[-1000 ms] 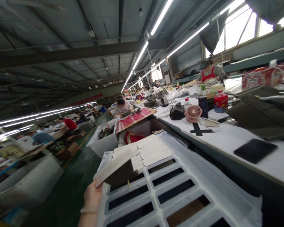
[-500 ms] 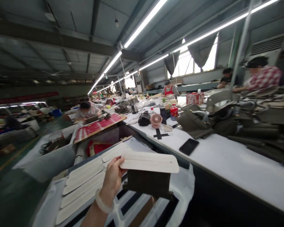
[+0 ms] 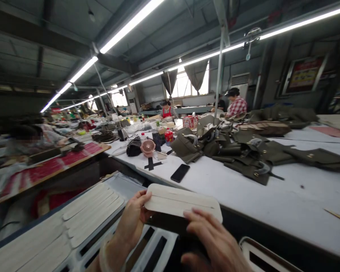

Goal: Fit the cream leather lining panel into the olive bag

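A cream-white flat panel (image 3: 175, 200) with rounded corners and a thin line along its length is gripped at its left end by my left hand (image 3: 133, 219), thumb on top. Dark material (image 3: 170, 223) hangs below the panel; whether it is joined to it is hidden. Over the panel's right end, my right hand (image 3: 212, 238) reaches in with fingers stretched and apart, slightly blurred. Its fingertips overlap the panel's near edge, and I cannot tell if they press on it. More cream-white panels (image 3: 93, 211) lie in rows to the left on a slotted white plastic surface (image 3: 155, 247).
A long white table (image 3: 212, 189) runs along the right, bearing a black phone (image 3: 180, 173), a pink fan (image 3: 147, 148), a red container (image 3: 169, 136) and dark olive bag pieces (image 3: 243, 151). A white-rimmed frame (image 3: 269, 257) stands low at right. Co-workers sit farther back.
The view has swung right. My right hand has come into view from the lower right and reached the panel. My left hand keeps its hold on the panel's left end.
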The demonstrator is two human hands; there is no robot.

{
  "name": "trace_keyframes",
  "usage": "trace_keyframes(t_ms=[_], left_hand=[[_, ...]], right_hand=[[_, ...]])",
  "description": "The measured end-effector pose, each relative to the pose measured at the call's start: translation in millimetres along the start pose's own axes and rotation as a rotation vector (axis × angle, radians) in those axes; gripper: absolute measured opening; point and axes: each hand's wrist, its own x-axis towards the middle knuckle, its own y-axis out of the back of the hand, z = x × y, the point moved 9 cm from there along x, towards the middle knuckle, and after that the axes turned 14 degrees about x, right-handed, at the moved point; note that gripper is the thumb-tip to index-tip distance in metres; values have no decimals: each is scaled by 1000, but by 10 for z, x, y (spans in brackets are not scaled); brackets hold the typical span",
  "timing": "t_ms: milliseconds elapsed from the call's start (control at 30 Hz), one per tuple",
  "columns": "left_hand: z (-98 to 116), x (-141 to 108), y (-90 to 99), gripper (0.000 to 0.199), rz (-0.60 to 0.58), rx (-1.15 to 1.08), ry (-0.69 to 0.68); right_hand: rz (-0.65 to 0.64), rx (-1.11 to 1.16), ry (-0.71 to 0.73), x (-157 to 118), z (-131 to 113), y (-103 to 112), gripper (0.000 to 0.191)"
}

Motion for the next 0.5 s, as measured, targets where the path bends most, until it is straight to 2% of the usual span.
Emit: trace_keyframes(t_ms=[67, 133, 233, 333, 433, 467, 500], left_hand=[[46, -159, -444, 13, -113, 35, 2], [89, -320, -881, 14, -234, 51, -11], [108, -518, -1435, 20, -403, 59, -26], [84, -680, -1897, 29, -626, 93, -51], [80, -883, -2287, 65, -948, 142, -135], [52, -918, -2368, 79, -1015, 207, -156], [22, -901, -2416, 88, -1018, 310, -191]], right_hand=[[90, -252, -49, 51, 40, 481, 39], [63, -389, -101, 43, 73, 805, 44], [28, -412, -136, -105, 116, 1138, 39], [125, -463, -95, -363, 118, 1457, 37], [240, -451, -92, -661, 172, 1767, 37], [279, -437, -96, -758, 194, 1867, 38], [315, -428, -95, -853, 210, 1961, 38]])
